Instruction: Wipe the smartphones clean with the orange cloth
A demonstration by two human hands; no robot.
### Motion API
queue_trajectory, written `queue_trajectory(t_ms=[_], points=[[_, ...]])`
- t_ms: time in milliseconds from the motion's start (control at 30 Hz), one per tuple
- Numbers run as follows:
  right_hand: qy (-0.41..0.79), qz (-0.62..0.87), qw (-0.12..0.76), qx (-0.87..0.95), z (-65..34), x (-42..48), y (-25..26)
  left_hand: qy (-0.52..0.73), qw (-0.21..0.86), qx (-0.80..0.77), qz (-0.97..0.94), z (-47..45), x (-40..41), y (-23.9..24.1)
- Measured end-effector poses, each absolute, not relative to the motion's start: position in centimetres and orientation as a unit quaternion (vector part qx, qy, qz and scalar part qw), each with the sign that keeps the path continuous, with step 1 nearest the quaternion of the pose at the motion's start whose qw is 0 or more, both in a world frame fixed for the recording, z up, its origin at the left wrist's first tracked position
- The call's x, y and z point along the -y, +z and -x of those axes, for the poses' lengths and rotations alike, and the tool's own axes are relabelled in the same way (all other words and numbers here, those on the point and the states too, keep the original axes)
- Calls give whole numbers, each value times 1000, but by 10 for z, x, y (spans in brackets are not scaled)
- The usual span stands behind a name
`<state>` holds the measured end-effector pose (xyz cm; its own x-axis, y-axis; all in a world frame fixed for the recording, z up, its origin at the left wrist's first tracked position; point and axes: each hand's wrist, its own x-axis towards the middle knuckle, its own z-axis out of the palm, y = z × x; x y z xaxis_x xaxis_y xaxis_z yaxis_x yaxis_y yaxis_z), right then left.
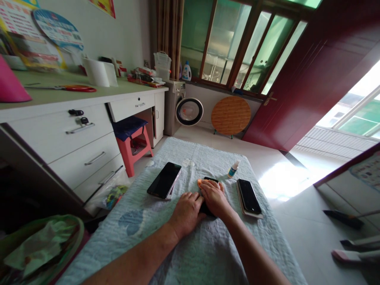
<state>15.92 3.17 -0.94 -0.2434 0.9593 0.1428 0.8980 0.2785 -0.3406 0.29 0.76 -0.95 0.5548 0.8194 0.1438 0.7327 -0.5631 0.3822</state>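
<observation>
Wrinkly quilted cover (191, 152), soft base. Left hand (187, 210) curled on dark phone (208, 210), right hand (214, 194) half-flat over orange cloth (199, 182), grip unclear. Hard push could skid phone imo.

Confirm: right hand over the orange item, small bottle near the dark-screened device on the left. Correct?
Wrong side: the head view shows the small bottle near the dark-screened device on the right, not the left. The right hand is over the orange item, as you said.
</observation>
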Motion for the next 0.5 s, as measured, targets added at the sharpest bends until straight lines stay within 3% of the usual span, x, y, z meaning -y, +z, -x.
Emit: queue_trajectory(t_ms=[500], points=[[142, 581, 134, 790, -146, 14, 16, 184, 150, -474, -848, -2, -10, -17]])
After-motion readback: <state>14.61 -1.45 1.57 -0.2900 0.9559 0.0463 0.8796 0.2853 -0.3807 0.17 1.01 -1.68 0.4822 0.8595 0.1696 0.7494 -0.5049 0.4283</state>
